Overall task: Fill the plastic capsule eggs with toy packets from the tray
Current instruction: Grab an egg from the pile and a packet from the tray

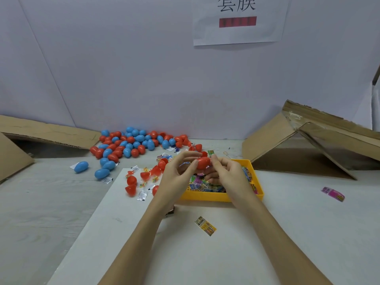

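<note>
Both hands hold one red capsule egg [203,162] above the yellow tray [205,196]. My left hand [178,171] pinches its left end between thumb and fingers, and a small packet edge shows beside that hand's fingers. My right hand [226,171] grips the egg's right end from the other side. The tray holds several colourful toy packets [203,185], partly hidden by my hands. Open red egg halves [131,185] and small packets lie to the left of the tray. A heap of red and blue eggs [135,144] lies at the back.
A yellow packet [205,225] lies on the white board in front of the tray. A pink packet [333,193] lies at the right. Loose blue eggs [81,166] sit at the left. Cardboard flaps [304,140] stand right and left. A paper sign [238,19] hangs on the wall.
</note>
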A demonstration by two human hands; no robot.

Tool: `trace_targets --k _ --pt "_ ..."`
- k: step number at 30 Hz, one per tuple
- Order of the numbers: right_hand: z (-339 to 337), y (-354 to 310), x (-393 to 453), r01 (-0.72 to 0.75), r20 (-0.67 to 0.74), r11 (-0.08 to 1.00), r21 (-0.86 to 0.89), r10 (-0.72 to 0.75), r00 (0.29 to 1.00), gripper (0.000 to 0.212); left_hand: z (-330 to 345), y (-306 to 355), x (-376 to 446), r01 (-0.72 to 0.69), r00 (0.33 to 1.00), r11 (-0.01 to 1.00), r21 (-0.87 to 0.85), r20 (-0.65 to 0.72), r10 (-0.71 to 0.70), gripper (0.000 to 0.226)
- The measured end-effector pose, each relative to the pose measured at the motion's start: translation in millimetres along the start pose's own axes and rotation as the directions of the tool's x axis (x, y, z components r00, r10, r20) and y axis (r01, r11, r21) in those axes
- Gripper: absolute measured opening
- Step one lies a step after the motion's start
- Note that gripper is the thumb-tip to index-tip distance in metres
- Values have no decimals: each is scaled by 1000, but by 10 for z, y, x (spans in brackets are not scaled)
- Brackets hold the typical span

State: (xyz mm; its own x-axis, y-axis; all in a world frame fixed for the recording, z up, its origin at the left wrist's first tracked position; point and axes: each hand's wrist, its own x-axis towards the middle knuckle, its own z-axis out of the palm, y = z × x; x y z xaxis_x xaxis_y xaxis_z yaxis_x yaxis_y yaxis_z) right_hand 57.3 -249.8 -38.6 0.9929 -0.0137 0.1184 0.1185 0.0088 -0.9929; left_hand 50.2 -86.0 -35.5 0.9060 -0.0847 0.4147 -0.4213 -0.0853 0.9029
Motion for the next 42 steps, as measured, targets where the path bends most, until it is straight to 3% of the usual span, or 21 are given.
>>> trace_targets --k 2,6,10,14,16,19,21,24,27,29,33,37,42 --pt "-13 5 0 27 31 1000 0 -27 999 18 -5 -30 9 23 999 1000 0 -30 -23 17" --pt "-27 10 -5 73 36 997 -41 -71 997 18 -22 -39 15 43 999 999 1 -11 -43 23" --pt "-14 6 -14 62 21 998 -23 -61 998 22 8 -33 8 -54 996 995 89 75 48 38" --pt "-7 17 4 49 9 999 -15 -49 999 20 -8 -63 24 -63 998 995 76 2 63 28" --pt "-9 37 0 87 -18 986 -145 -90 996 15 -29 -66 38 -54 996 997 58 -64 58 27" --pt "-1 62 -23 212 11 829 -518 -241 971 17 -76 -78 69 -17 982 998 60 -188 28 26" --pt "36 69 -44 281 101 733 -620 -281 954 16 -95 -81 76 20 973 1000 17 -230 -15 23" --pt "127 122 -79 375 224 616 -693 -312 924 17 -104 -79 63 49 968 999 5 -248 -46 25" --pt "174 126 -116 429 258 573 -698 -358 898 23 -99 -87 68 64 967 998 -5 -246 -64 23" --pt "199 129 -152 469 338 531 -706 -329 882 31 -101 -90 81 77 964 997 -26 -254 -81 22" --pt "267 155 -201 527 473 339 -779 -235 849 52 -99 -101 84 97 958 995 -39 -268 -104 19" --pt "273 135 -199 499 434 386 -776 -247 866 56 -102 -103 90 106 955 994 -31 -276 -110 21" --pt "227 143 -170 473 283 570 -671 -393 875 18 -107 -96 89 107 955 994 -28 -274 -111 21"
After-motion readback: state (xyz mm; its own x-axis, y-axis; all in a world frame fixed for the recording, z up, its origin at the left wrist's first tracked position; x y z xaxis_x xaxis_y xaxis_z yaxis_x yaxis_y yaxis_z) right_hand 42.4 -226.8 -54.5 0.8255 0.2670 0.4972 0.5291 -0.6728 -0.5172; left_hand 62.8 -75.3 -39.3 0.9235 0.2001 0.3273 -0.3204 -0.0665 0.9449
